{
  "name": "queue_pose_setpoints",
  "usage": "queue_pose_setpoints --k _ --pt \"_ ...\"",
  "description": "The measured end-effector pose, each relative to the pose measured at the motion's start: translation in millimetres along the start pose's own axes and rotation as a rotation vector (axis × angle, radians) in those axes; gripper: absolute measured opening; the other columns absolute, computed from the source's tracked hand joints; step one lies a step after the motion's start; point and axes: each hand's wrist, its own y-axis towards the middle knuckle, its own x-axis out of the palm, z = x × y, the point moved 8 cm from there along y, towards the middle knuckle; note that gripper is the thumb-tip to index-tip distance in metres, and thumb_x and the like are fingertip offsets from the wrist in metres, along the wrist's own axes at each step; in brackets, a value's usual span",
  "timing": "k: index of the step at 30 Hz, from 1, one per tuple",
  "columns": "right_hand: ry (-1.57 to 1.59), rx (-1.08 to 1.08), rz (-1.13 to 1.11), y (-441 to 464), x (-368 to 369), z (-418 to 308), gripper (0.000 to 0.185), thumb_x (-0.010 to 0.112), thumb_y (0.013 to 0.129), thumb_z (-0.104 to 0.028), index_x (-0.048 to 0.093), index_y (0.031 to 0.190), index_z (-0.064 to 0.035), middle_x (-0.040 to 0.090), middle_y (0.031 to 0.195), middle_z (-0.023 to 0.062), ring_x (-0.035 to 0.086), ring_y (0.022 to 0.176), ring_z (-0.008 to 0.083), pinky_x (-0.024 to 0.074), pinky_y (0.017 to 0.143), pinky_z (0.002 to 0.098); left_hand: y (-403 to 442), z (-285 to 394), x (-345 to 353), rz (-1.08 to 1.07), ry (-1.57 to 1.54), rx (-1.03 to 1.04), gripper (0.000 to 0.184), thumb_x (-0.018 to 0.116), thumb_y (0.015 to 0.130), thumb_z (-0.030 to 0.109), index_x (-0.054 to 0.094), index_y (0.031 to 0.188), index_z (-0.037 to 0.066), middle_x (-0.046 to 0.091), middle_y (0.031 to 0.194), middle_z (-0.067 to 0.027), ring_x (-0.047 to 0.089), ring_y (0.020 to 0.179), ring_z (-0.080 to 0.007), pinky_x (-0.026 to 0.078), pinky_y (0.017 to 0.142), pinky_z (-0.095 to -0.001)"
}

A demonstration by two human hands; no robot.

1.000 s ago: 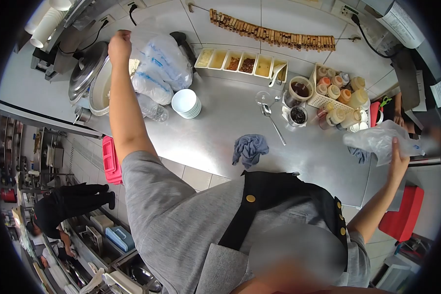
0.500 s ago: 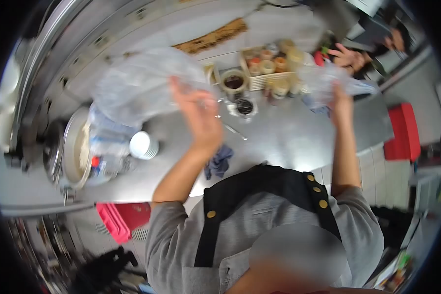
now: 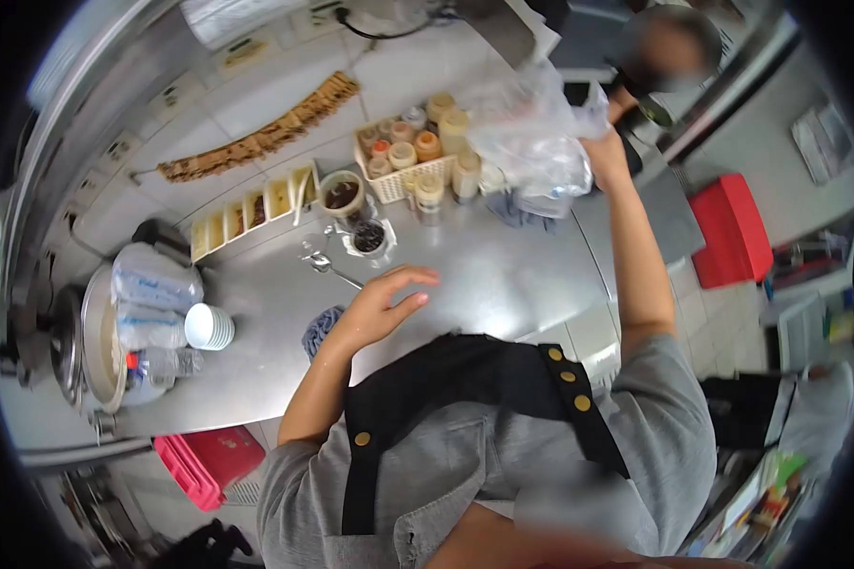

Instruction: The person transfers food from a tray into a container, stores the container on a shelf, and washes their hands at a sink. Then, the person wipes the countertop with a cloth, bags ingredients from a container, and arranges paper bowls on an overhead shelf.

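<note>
My right hand [image 3: 605, 156] is closed on the gathered end of a clear plastic bag [image 3: 531, 133], at the back right of the steel counter [image 3: 503, 275]. The bag hangs beside the sauce bottles; its contents cannot be made out. My left hand [image 3: 389, 303] holds nothing, its fingers loosely curved and apart from the thumb, above the counter's front part. Near it lie a metal spoon [image 3: 337, 270] and a crumpled blue-grey cloth [image 3: 323, 327], the latter partly behind my wrist. A small cup of dark contents [image 3: 369, 237] stands farther back.
A white basket [image 3: 399, 185] holds several sauce bottles. To its left are a tub of dark sauce [image 3: 342, 194] and a divided tray [image 3: 256, 213]. Stacked white cups [image 3: 209, 327] and a large pot [image 3: 100, 332] stand left. A red bin [image 3: 731, 232] and another person [image 3: 626, 100] are at right.
The large plastic bag beside my left hand has gone from the left side; a larger bag bundle now hangs from my right hand. My left hand is lower and nearer my body. The view has shifted.
</note>
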Motion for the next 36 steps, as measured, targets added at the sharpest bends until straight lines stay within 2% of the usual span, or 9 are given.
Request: queue_pose_setpoints --k 6,9,11,14,17,24,28,32,36 --pt "-0.407 -0.375 0.53 78.9 -52.5 28.6 0.028 0.07 0.072 -0.008 0.06 0.096 0.0006 0.064 0.094 0.0186 0.063 0.09 0.0352 0.0495 0.084 0.0401 -48.9 -43.1 -51.9 0.452 -0.018 -0.269 0.026 0.063 0.095 0.017 0.065 0.119 0.006 0.067 0.117 -0.0076 0.061 0.105 -0.0183 0.046 0.096 -0.0352" --pt "-0.551 -0.361 0.274 108.1 -53.0 73.7 0.06 0.082 0.069 -0.026 0.058 0.116 0.0051 0.063 0.108 0.0251 0.062 0.104 0.0394 0.0477 0.093 0.0422 -64.5 -51.7 -76.0 0.586 0.158 -0.245 0.024 0.064 0.094 0.016 0.067 0.114 0.005 0.07 0.107 -0.0085 0.062 0.102 -0.0176 0.048 0.09 -0.0345" --pt "-0.946 -0.206 0.408 49.6 -32.5 33.9 0.093 0.085 0.065 -0.04 0.043 0.139 -0.004 0.045 0.142 0.0241 0.037 0.134 0.0445 0.0325 0.11 0.054 -84.6 -62.9 -98.9 0.758 0.275 -0.259 0.023 0.065 0.093 0.017 0.067 0.113 0.004 0.071 0.104 -0.01 0.064 0.099 -0.0204 0.049 0.088 -0.0349" --pt "-0.78 -0.649 0.381 -8.5 -25.4 23.1 0.086 0.081 0.07 -0.038 0.042 0.142 -0.0136 0.035 0.148 0.0246 0.029 0.135 0.0504 0.021 0.114 0.0562 -122.2 -81.4 -122.8 0.928 0.417 -0.358 0.022 0.065 0.093 0.018 0.067 0.111 0.004 0.071 0.105 -0.0127 0.066 0.098 -0.0247 0.05 0.085 -0.0357" --pt "-0.917 -0.425 0.383 -58.5 -26.2 66.4 0.082 0.079 0.073 -0.038 0.042 0.141 -0.0117 0.033 0.147 0.0277 0.026 0.136 0.0493 0.0173 0.115 0.0558 -158.7 -128.6 -128.7 0.999 0.403 -0.491 0.023 0.064 0.095 0.015 0.065 0.115 0.003 0.072 0.099 -0.0124 0.066 0.098 -0.0204 0.049 0.088 -0.0312" --pt "-0.863 0.37 0.275 -132.5 -70.5 209.7 0.078 0.081 0.073 -0.037 0.045 0.139 -0.0146 0.025 0.148 0.0317 0.017 0.137 0.0468 0.0259 0.111 0.0549 -153.0 -232.7 -69.5 0.631 0.733 -0.742 0.036 0.077 0.077 0.024 0.069 0.112 0.016 0.056 0.133 -0.0167 0.056 0.118 -0.0342 0.043 0.1 -0.0429" --pt "-0.828 0.466 0.298 -142.9 -108.3 219.1 0.074 0.081 0.075 -0.036 0.047 0.138 -0.0149 0.023 0.15 0.0309 0.014 0.138 0.046 0.0276 0.11 0.0545 -155.8 -256.3 -53.3 0.47 0.806 -0.766 0.036 0.075 0.068 0.016 0.072 0.103 0.019 0.06 0.121 -0.0125 0.054 0.115 -0.033 0.035 0.105 -0.045" --pt "-0.855 0.486 0.314 -142.2 -132.6 225.3 0.072 0.081 0.075 -0.035 0.049 0.136 -0.0144 0.024 0.15 0.0295 0.015 0.138 0.0465 0.0272 0.111 0.0549 -192.7 -275.9 -91.0 0.676 0.722 -0.886 0.034 0.068 0.066 0.006 0.073 0.095 0.022 0.062 0.106 -0.0084 0.057 0.101 -0.0357 0.043 0.096 -0.0474" --pt "-1.003 0.325 0.201 -131.1 -98.3 225.8 0.072 0.079 0.074 -0.036 0.049 0.135 -0.0123 0.027 0.148 0.0327 0.02 0.137 0.0469 0.0232 0.113 0.0558 -177.9 -210.4 -97.4 0.715 0.85 -1.165 0.061 0.077 0.067 0.018 0.061 0.126 0.026 0.04 0.142 -0.0129 0.032 0.133 -0.0435 0.036 0.102 -0.0632"
